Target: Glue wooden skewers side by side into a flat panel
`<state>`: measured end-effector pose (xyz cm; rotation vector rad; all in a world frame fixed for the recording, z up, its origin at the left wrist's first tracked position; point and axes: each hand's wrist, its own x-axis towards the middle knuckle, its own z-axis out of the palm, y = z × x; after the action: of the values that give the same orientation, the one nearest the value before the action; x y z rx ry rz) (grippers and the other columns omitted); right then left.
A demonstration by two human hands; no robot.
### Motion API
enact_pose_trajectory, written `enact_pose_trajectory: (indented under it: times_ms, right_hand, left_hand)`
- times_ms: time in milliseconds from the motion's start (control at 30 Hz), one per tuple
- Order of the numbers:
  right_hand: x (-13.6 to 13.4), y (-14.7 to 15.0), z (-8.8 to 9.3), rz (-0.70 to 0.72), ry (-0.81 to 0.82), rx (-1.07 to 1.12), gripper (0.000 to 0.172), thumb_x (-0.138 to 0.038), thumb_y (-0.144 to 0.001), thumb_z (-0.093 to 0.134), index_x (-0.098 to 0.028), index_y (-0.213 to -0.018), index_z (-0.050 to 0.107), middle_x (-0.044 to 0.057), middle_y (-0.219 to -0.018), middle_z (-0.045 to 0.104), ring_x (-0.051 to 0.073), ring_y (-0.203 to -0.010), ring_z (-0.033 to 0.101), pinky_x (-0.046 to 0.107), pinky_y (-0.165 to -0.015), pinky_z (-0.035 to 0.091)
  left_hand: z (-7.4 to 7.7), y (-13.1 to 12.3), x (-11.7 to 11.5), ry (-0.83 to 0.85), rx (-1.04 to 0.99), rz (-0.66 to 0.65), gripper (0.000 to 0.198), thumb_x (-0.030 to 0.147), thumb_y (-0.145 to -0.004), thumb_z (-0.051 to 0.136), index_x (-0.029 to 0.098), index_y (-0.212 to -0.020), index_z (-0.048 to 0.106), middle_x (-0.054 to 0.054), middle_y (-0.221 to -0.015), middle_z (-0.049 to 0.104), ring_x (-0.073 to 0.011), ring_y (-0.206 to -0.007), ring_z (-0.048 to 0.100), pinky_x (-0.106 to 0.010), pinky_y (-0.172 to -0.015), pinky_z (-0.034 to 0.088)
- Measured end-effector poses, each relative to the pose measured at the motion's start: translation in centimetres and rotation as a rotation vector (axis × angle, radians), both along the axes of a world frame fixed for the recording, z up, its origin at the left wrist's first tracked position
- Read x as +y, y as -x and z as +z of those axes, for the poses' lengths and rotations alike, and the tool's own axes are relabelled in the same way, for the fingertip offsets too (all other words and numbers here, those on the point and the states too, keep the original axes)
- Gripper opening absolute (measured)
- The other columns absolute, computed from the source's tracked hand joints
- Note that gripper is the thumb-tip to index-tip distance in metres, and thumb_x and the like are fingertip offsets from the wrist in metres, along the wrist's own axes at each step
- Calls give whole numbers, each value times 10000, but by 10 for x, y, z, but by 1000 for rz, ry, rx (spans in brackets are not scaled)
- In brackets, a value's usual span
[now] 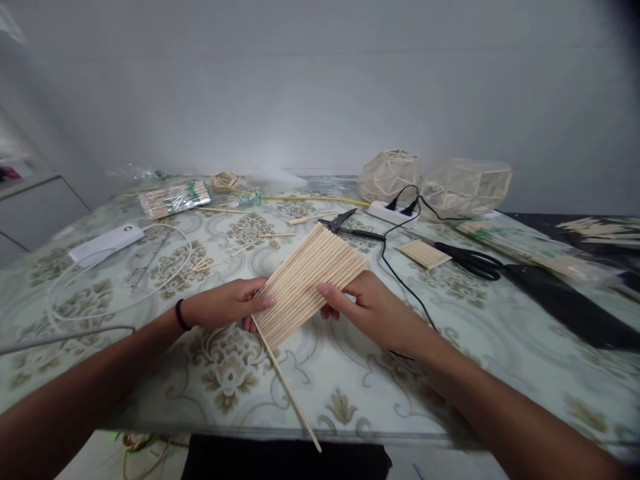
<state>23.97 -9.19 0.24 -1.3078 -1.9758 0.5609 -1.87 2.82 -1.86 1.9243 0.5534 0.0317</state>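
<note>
Over the pale, gold-flowered tabletop (340, 360), our left hand (227, 303) and right hand (373, 307) close in pinches on the sides of a flat, blond wooden-stick panel (305, 277) — likely light, stiff, fragile between sticks, best held there.

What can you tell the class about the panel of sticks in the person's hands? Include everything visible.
The panel is a flat sheet of many thin, pale, wood-looking sticks lying side by side. It is held slanted over the patterned table, its far end pointing up and right in the view. The left hand grips its left edge and the right hand its right, both thumbs on top. A longer stick juts from its near left corner; whether it is attached is unclear.
</note>
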Motion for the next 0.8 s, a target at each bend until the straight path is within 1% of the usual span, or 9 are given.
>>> enact_pose_trajectory:
  times_ms: [167,267,500,800]
  right_hand:
    - [0,1,2,1,-2,18,477,-367,-1053,469,-190,-647,643,13,-661,683,136,-632,626,254,-640,454]
    - [0,0,3,14,-13,27,454,-368,-1046,485,-190,-663,651,12,-679,687,134,-641,625,250,-643,458]
    - [0,-1,3,17,14,40,454,-383,-1056,490,-191,-674,644,13,-709,687,139,-669,628,258,-667,463]
    - [0,-2,1,35,29,47,454,-391,-1067,487,-192,-691,644,19,-736,693,149,-697,634,272,-686,466]
  left_hand:
    - [1,0,0,-23,16,-3,492,639,-1026,506,160,-1121,566,-14,-855,643,-158,-703,655,-285,-648,554]
    - [1,0,0,-9,11,-8,476,630,-1028,507,167,-1123,559,-14,-870,643,-154,-704,656,-279,-644,554]
    - [3,0,0,-21,9,-18,458,616,-1033,507,171,-1130,561,-10,-866,640,-152,-708,658,-275,-647,553]
    - [1,1,1,-14,16,-23,458,637,-1025,503,180,-1051,531,-8,-870,638,-152,-713,662,-284,-660,562]
